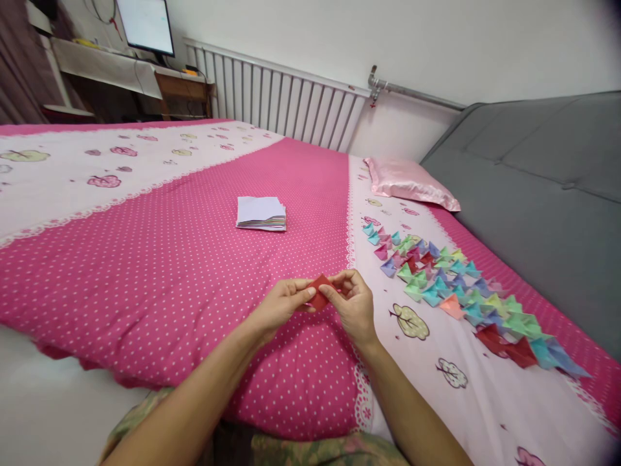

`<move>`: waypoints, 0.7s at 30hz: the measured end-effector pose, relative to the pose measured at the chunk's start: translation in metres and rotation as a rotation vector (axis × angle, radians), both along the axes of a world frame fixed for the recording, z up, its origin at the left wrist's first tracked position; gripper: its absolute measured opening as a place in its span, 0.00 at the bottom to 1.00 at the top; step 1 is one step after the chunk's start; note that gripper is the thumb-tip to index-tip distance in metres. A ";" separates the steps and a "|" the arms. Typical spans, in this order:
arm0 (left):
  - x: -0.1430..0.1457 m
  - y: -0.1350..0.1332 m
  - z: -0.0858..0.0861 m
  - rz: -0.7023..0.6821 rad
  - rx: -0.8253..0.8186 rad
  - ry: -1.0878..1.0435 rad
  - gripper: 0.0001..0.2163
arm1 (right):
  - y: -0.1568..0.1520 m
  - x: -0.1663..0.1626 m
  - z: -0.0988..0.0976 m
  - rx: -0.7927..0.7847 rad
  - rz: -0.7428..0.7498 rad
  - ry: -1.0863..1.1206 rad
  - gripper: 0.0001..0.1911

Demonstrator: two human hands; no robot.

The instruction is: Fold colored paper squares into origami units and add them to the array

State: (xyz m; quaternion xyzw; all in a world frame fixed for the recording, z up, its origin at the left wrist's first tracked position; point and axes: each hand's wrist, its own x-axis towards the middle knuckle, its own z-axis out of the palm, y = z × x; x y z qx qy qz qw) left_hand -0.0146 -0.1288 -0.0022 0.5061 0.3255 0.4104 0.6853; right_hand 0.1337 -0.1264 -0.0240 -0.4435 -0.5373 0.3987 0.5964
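A small red folded paper piece [319, 292] is pinched between both my hands just above the pink dotted bedspread [184, 259]. My left hand [279, 305] grips its left side with thumb and fingers closed. My right hand [353, 304] holds its right side, fingers curled over it. To the right, several folded paper shapes [456, 291] in blue, green, pink and red lie in rows on the pale strip of the bedspread. A stack of square paper sheets [261, 213] rests farther away in the middle of the bed.
A pink satin pillow [410, 184] lies by the grey padded headboard [543, 194] on the right. A white radiator [286, 100] lines the far wall. A monitor [145, 26] stands on a desk at the back left.
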 end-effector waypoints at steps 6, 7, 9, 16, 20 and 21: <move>0.001 0.001 -0.003 0.123 -0.014 0.018 0.10 | -0.001 0.000 0.000 -0.017 0.015 -0.102 0.10; 0.002 0.001 -0.004 0.145 -0.020 0.017 0.10 | -0.001 0.000 0.000 -0.017 0.011 -0.115 0.10; 0.002 0.002 -0.006 0.174 -0.027 0.021 0.11 | -0.001 0.000 0.000 -0.006 0.002 -0.129 0.09; 0.001 0.001 -0.004 0.251 -0.039 0.120 0.14 | -0.002 0.003 0.004 0.071 0.067 -0.200 0.06; 0.000 0.000 0.001 0.272 -0.018 0.131 0.14 | -0.002 0.003 0.006 0.033 0.176 -0.218 0.06; 0.000 0.000 0.001 0.275 -0.013 0.123 0.14 | -0.003 0.003 0.006 0.020 0.195 -0.214 0.06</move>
